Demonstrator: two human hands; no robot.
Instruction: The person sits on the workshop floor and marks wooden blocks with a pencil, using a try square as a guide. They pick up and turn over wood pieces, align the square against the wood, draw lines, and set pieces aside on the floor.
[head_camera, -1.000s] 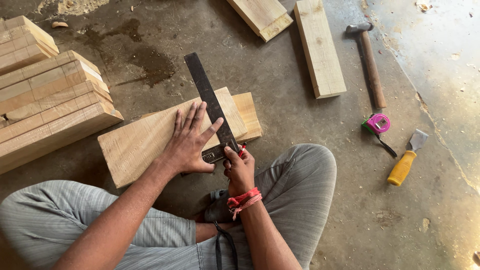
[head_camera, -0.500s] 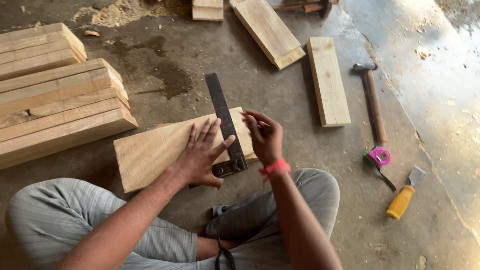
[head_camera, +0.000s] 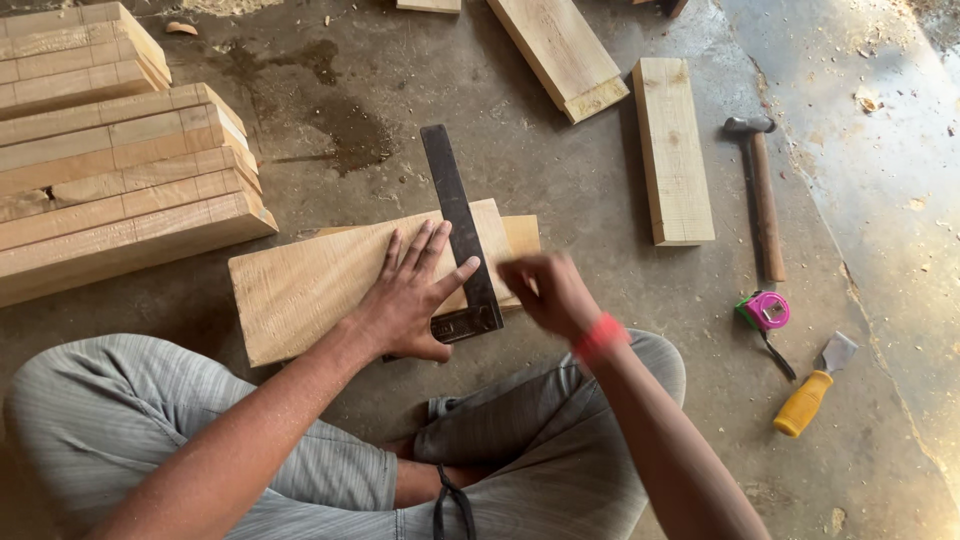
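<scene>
Basically: left hand (head_camera: 405, 300) flat, open, pinning dark metal try square (head_camera: 460, 235) on pale wood block (head_camera: 310, 285) on floor. Right hand (head_camera: 545, 290) blurred, grip unclear. Keep stock tight against edge.

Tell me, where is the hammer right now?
The hammer lies on the concrete floor at the right, between a short wooden block and the pink tape measure.

concrete floor (head_camera: 560, 180) | wood blocks (head_camera: 110, 180), hammer (head_camera: 762, 200), tape measure (head_camera: 765, 310) (pink), chisel (head_camera: 812, 392)
</scene>
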